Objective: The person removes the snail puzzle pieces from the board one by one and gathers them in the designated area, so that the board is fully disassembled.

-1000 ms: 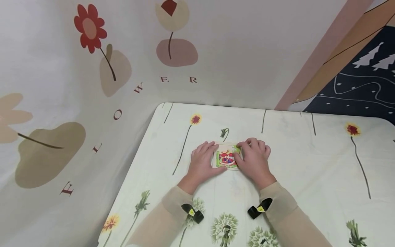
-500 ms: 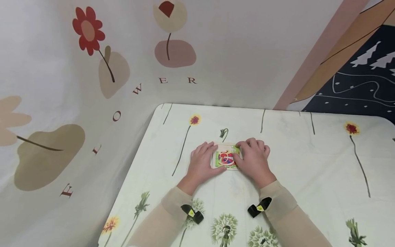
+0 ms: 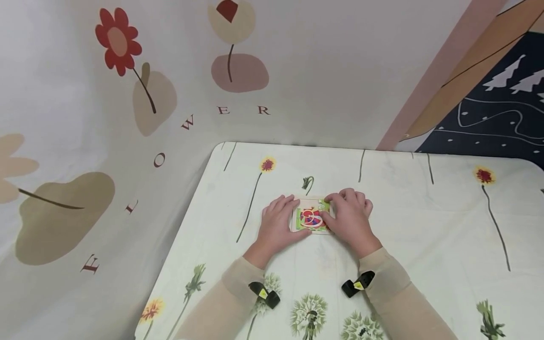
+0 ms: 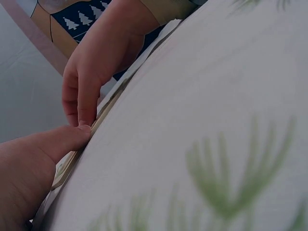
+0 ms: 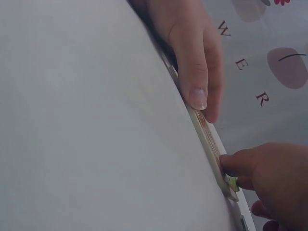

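Observation:
A small flat wooden puzzle board (image 3: 302, 203) with a pale rim and a red, blue and green picture lies on the table. My left hand (image 3: 277, 223) holds it at the left, thumb along the near edge and fingertips by the far left corner. My right hand (image 3: 351, 223) bends over the right end. In the right wrist view, thumb and index finger pinch a small green-printed puzzle piece (image 5: 233, 183) at the end of the board. My right hand hides much of the board's right side.
A white tablecloth (image 3: 425, 236) printed with flowers covers the table. Behind it hangs a pale curtain (image 3: 323, 94) with flower pictures and letters, and a dark panel (image 3: 488, 123) with white trees stands at the right. Each sleeve carries a black wrist camera (image 3: 358, 284).
Both hands and the puzzle board stay almost where they were. The head view shifts slightly, and the right thumb and fingers barely move.

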Available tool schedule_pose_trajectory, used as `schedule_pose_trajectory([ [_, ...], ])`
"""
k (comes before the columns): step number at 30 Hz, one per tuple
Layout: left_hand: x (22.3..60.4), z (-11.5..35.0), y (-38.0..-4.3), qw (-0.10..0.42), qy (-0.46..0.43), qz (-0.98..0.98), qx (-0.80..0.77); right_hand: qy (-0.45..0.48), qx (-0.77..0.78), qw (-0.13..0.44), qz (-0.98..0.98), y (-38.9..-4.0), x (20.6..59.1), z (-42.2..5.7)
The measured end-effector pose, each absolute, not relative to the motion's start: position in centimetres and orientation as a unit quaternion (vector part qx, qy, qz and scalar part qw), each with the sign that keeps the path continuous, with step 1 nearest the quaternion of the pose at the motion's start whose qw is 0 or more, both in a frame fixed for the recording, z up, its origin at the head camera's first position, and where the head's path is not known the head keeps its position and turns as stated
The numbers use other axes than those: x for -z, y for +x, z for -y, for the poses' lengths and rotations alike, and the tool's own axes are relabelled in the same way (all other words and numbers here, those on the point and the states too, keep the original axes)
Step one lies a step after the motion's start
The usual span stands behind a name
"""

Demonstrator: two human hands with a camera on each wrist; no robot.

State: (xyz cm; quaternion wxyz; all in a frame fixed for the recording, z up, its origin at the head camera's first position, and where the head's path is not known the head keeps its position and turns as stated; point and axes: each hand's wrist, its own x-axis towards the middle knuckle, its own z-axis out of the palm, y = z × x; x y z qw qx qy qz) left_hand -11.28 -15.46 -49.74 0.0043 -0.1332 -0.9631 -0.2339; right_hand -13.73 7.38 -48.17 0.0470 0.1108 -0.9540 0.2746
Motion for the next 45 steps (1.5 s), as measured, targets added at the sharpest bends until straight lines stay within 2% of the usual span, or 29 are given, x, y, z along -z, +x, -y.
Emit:
schedule_pose_trajectory([
  [8,49.9,15.5,-11.3,0.013,-0.139,0.963,0.230,0.132,-0.290,0.080,0.945,-13.8,48.4,-7.3],
  [15,50.0,15.5,-11.4,0.017,-0.141,0.964,0.227,0.166,-0.288,0.132,0.934,-13.8,48.7,-7.4],
  [21,50.0,15.5,-11.4,0.014,-0.139,0.964,0.228,0.152,-0.327,0.149,0.921,-13.9,49.0,-7.7],
  [32,49.8,15.4,-11.5,0.011,-0.142,0.960,0.239,0.135,-0.386,0.252,0.877,-14.3,49.6,-10.5],
  [38,49.9,15.4,-11.4,0.008,-0.135,0.961,0.241,0.143,-0.383,0.266,0.873,-14.5,49.8,-12.5],
  [45,49.9,15.6,-11.4,0.007,-0.136,0.961,0.239,0.129,-0.373,0.258,0.882,-13.9,50.1,-15.8],
])
